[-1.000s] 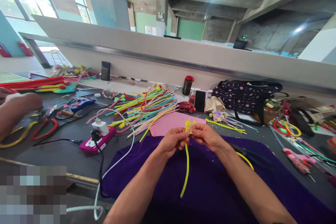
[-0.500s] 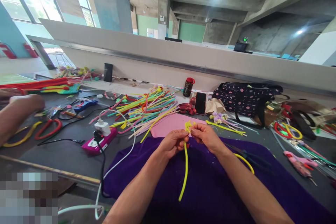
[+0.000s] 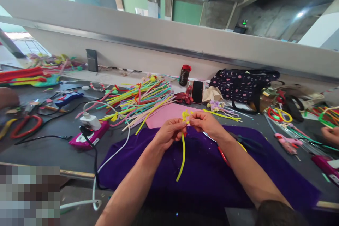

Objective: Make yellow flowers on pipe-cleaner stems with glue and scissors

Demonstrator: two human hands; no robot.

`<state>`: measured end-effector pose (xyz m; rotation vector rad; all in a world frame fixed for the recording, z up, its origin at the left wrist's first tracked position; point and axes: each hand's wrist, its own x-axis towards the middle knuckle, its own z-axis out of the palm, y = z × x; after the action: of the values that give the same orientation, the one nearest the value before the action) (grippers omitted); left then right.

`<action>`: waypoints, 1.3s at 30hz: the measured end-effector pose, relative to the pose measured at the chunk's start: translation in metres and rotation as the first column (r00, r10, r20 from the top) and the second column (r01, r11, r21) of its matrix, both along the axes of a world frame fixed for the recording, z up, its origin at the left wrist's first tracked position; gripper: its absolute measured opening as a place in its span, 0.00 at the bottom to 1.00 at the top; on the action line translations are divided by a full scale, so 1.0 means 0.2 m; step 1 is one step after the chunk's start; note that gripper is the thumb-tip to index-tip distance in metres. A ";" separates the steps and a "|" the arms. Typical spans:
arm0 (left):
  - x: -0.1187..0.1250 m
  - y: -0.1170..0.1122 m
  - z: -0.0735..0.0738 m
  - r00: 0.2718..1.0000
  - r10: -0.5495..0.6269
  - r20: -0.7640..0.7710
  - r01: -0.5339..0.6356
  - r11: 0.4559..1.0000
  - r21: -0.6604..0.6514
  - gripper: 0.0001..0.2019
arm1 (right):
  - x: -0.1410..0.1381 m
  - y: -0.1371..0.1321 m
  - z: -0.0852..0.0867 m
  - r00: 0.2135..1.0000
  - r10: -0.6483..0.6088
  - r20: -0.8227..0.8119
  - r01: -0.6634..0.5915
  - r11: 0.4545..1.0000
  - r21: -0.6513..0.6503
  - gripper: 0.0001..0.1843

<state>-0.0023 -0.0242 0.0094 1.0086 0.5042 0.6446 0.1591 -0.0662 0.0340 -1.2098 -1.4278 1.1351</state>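
Note:
My left hand (image 3: 169, 133) pinches a yellow pipe-cleaner flower (image 3: 185, 114) just below its curled top. Its fuzzy yellow stem (image 3: 181, 162) hangs down from those fingers over a purple cloth (image 3: 156, 169). Thumb and forefinger of my right hand (image 3: 205, 124) are closed on the right side of the same flower, close against the left fingertips. What exactly lies between the right fingertips is partly hidden. Scissors with red and yellow handles (image 3: 224, 155) lie on the cloth, mostly covered by my right forearm. A pink sheet (image 3: 161, 116) lies just beyond my hands.
Many coloured pipe cleaners (image 3: 148, 97) are heaped behind the left hand. A magenta power strip (image 3: 79, 137) with cables sits left. Toward the back stand a bottle (image 3: 184, 76), a phone (image 3: 197, 91) and a patterned bag (image 3: 243, 86). Other people's hands show at both edges, including one hand (image 3: 331, 134) at right.
The camera view has turned right and down. More of the scissors shows beside my right forearm, and another person's hand has come into view at right. Both my hands keep hold of the flower.

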 end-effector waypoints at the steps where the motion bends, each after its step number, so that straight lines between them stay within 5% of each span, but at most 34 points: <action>1: 0.00 0.00 0.00 1.000 0.005 0.000 -0.005 1.000 0.005 0.09 | 0.00 0.00 0.00 1.000 0.004 0.003 -0.004 1.000 0.002 0.10; 6: 0.01 0.00 -0.01 1.000 0.011 0.009 -0.011 1.000 -0.003 0.10 | -0.01 -0.01 0.02 0.999 0.006 0.051 -0.008 0.999 0.052 0.08; 12: 0.01 0.02 -0.02 1.000 0.027 -0.004 -0.027 1.000 -0.007 0.11 | 0.09 -0.06 0.02 0.952 -0.070 0.299 0.029 0.990 0.137 0.05; 15: 0.00 0.02 0.00 0.998 0.064 0.010 -0.064 0.998 -0.025 0.10 | 0.16 -0.08 -0.07 0.871 -0.094 0.482 0.019 0.987 0.157 0.06; 20: 0.01 0.01 0.00 1.000 0.021 0.018 -0.021 1.000 0.003 0.11 | 0.22 -0.07 -0.24 0.627 -0.173 0.760 -0.067 0.959 0.274 0.05; 26: 0.01 0.00 0.00 1.000 0.006 -0.005 -0.006 1.000 0.026 0.13 | 0.24 -0.05 -0.30 0.498 -0.198 0.844 -0.087 0.957 0.276 0.07; 29: 0.01 0.00 0.00 1.000 0.000 -0.007 0.001 0.999 0.044 0.12 | 0.23 -0.06 -0.28 0.529 -0.218 0.820 -0.050 0.957 0.287 0.07; 33: 0.01 0.00 0.00 1.000 -0.003 -0.019 0.004 0.999 0.041 0.09 | 0.22 -0.08 -0.24 0.738 -0.196 0.645 0.028 0.965 0.261 0.08; 36: 0.03 -0.01 -0.01 0.999 -0.010 -0.038 0.011 0.999 0.033 0.09 | 0.21 -0.09 -0.22 0.900 -0.149 0.409 0.108 0.987 0.121 0.08; 39: 0.05 -0.01 -0.02 0.999 -0.014 -0.047 0.015 1.000 0.020 0.09 | 0.18 -0.11 -0.19 0.979 -0.144 0.146 0.152 0.987 -0.043 0.08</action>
<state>0.0074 -0.0271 0.0048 1.0475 0.5317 0.6156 0.1946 -0.0885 -0.0042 -1.4357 -1.3941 1.0073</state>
